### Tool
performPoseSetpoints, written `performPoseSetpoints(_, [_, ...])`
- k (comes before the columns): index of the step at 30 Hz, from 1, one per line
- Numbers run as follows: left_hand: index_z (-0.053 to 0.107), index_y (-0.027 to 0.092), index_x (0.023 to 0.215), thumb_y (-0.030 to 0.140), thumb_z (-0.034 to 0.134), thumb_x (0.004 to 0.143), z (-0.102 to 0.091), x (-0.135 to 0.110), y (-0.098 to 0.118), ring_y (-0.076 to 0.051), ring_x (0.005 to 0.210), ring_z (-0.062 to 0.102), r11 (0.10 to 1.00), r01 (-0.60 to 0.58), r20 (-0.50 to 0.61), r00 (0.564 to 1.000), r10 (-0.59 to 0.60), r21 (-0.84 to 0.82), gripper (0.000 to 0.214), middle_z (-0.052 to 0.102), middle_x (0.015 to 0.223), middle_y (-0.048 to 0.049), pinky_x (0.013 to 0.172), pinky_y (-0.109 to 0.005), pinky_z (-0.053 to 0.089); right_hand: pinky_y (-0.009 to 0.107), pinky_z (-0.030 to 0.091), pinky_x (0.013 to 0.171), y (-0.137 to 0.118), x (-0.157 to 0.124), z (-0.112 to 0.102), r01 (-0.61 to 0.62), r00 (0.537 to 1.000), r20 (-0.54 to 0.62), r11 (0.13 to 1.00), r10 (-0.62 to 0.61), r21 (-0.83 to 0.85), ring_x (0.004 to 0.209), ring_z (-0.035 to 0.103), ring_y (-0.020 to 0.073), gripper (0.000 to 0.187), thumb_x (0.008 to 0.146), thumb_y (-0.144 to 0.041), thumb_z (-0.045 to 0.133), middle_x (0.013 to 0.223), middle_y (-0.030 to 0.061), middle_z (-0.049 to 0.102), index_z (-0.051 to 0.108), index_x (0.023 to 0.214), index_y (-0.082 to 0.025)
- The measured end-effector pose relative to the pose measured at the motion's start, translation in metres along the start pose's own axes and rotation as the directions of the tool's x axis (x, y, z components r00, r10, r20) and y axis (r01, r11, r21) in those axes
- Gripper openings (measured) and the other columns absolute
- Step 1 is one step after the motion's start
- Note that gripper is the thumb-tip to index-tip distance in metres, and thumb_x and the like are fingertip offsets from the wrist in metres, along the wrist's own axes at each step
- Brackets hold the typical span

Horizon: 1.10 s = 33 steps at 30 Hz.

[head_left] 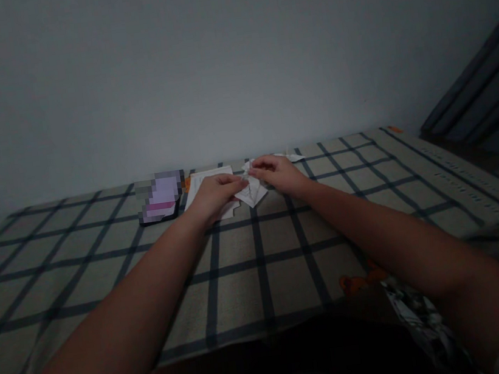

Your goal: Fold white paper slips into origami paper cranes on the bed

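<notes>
A small piece of folded white paper (251, 194) is held between my two hands, with a pointed corner toward me and creases on it. My left hand (217, 192) pinches its left side between thumb and fingers. On the upper right side, my right hand (278, 173) grips it with bent fingers. Beneath and beside my left hand lie flat sheets of white paper (195, 187) with faint lines on them. Another white paper piece (295, 157) lies just behind my right hand, partly covered by it.
A phone (163, 195) with a lit, blurred-out screen lies left of the sheets. The table has a checked cloth (283, 268) with orange figures. A pale wall (233, 66) stands behind, and a dark curtain (484, 82) hangs at the right.
</notes>
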State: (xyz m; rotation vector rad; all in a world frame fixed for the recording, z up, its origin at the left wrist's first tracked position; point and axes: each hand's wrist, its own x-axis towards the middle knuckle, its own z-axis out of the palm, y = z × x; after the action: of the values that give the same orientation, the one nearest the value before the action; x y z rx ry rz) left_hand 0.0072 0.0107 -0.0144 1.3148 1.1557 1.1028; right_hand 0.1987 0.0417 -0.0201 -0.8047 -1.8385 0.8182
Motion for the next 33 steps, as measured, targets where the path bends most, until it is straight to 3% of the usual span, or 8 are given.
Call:
performPoseSetpoints(5, [0.073, 0.014, 0.076, 0.034, 0.084, 0.059, 0.002, 0.0, -0.001, -0.012, 0.057, 0.059, 0.999, -0.01, 0.011, 1.0, 0.01, 0.044, 0.028, 0.069, 0.068, -0.0039, 0.057, -0.025, 0.045, 0.028, 0.043, 0.067, -0.007, -0.001, -0.001, -0.029, 1.0, -0.002, 1.0, 0.029, 0.0, 0.068, 0.054, 0.0128, 0.028, 0.082, -0.043, 0.065, 0.075, 0.0025, 0.065, 0.07, 0.081, -0.015])
performPoseSetpoints(10, [0.075, 0.015, 0.084, 0.047, 0.079, 0.068, 0.002, -0.001, -0.003, -0.015, 0.066, 0.062, 0.997, -0.075, 0.079, 0.994, 0.077, -0.028, 0.036, 0.071, 0.079, -0.0063, 0.061, -0.026, 0.046, 0.026, 0.042, 0.066, -0.006, 0.0, -0.001, -0.058, 0.998, -0.01, 0.997, 0.059, 0.048, 0.07, 0.054, 0.0124, 0.029, 0.081, -0.043, 0.064, 0.077, 0.0023, 0.064, 0.069, 0.082, -0.014])
performPoseSetpoints(19, [0.077, 0.014, 0.088, 0.055, 0.071, 0.075, 0.0, -0.006, 0.002, -0.017, 0.071, 0.062, 0.931, -0.25, 0.004, 0.966, 0.258, 0.265, 0.044, 0.074, 0.083, -0.0074, 0.065, -0.027, 0.045, 0.026, 0.042, 0.064, -0.012, -0.002, -0.001, -0.08, 0.997, 0.005, 0.996, 0.08, 0.045, 0.064, 0.051, 0.0113, 0.031, 0.082, -0.045, 0.063, 0.067, 0.0008, 0.059, 0.066, 0.074, -0.014])
performPoseSetpoints(27, [0.078, 0.015, 0.089, 0.055, 0.071, 0.075, 0.002, -0.008, 0.003, -0.018, 0.071, 0.063, 0.915, -0.256, -0.049, 0.958, 0.284, 0.311, 0.043, 0.075, 0.085, -0.0071, 0.064, -0.026, 0.045, 0.027, 0.043, 0.067, -0.011, -0.003, 0.002, -0.049, 0.999, -0.007, 0.999, 0.05, 0.013, 0.068, 0.053, 0.0128, 0.03, 0.086, -0.042, 0.058, 0.069, 0.0017, 0.06, 0.065, 0.073, -0.015])
performPoseSetpoints(33, [0.077, 0.016, 0.082, 0.051, 0.069, 0.078, 0.003, -0.01, 0.006, -0.017, 0.07, 0.062, 0.871, -0.292, -0.025, 0.944, 0.328, 0.395, 0.036, 0.075, 0.081, -0.0058, 0.064, -0.025, 0.044, 0.027, 0.043, 0.064, -0.013, -0.002, 0.001, -0.124, 0.992, -0.01, 0.989, 0.125, 0.08, 0.065, 0.053, 0.0116, 0.026, 0.084, -0.039, 0.061, 0.068, 0.001, 0.059, 0.064, 0.074, -0.015])
